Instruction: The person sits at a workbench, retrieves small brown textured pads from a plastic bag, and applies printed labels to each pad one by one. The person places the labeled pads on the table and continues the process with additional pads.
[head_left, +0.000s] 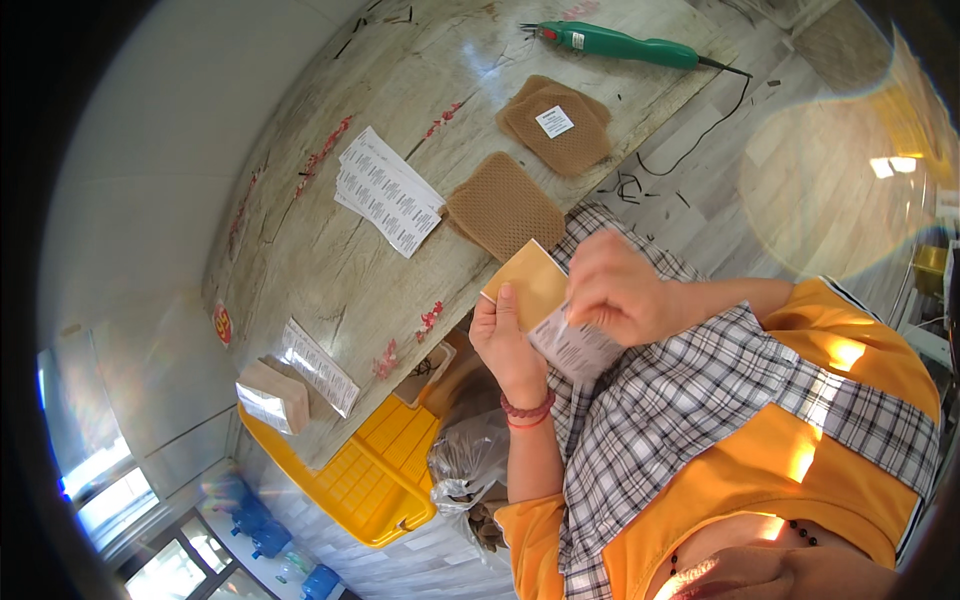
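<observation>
My left hand (514, 341) grips a sheet of printed labels (574, 349) with a tan backing (531, 283), its thumb on the tan part. My right hand (619, 289), a little blurred, has its fingers closed at the sheet's right edge; whether a label is between them cannot be told. Just above, brown mesh pieces (506, 202) lie stacked at the table edge. Farther up is another brown mesh stack (570, 146) with a white label (554, 121) on top. Fanned label sheets (390, 191) lie left of the mesh.
A green corded tool (630, 46) lies at the table's (300, 255) far edge, its cord hanging to the floor. At the near left are a label strip (319, 367) and a small block-like stack (274, 397). Below stand a yellow basket (375, 480) and a clear plastic bag (469, 457).
</observation>
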